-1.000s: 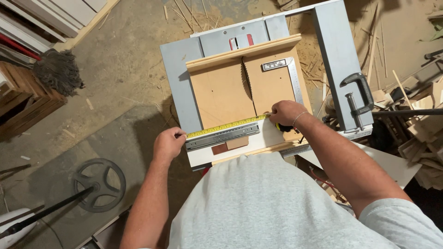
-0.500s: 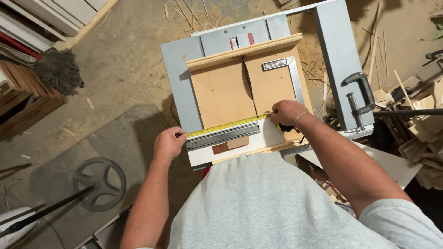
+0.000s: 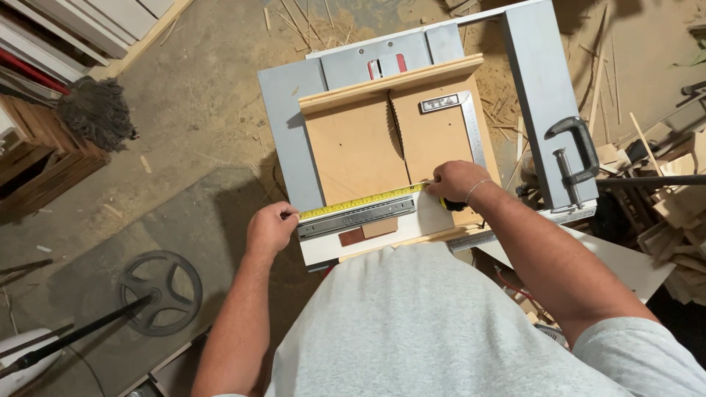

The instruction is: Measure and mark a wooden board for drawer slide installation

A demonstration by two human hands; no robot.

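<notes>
A yellow measuring tape [image 3: 364, 201] lies stretched flat across the near edge of a brown wooden sled board [image 3: 357, 151], just above a long grey metal drawer slide [image 3: 358, 217]. The left hand [image 3: 271, 228] is closed on the free end of the tape at the left edge of the table, pinching it down. The right hand [image 3: 457, 181] is closed on the other end, where a black and yellow tape case [image 3: 454, 205] shows only a little under the fingers. The two hands are well apart, and I think this keeps the tape straight and tight along the slide, so its length can be read.

The drawer slide rests on a white flat board [image 3: 360, 235], next to two small reddish-brown wood blocks [image 3: 366, 232] that touch each other. The sled board sits on a grey metal saw table [image 3: 287, 125], and the toothed saw blade [image 3: 392, 125] stands up through a slot in its middle. A steel carpenter square [image 3: 471, 121] lies on the right half of the sled, well clear of the tape.

On the right rail a black C-shaped clamp [image 3: 577, 151] is fixed. Further right is a heap of thin wood offcuts [image 3: 680, 220]. At the far left an open wooden crate [image 3: 33, 165] stands on the floor; I cannot tell what is inside it. A grey mop head [image 3: 95, 114] leans beside it.
</notes>
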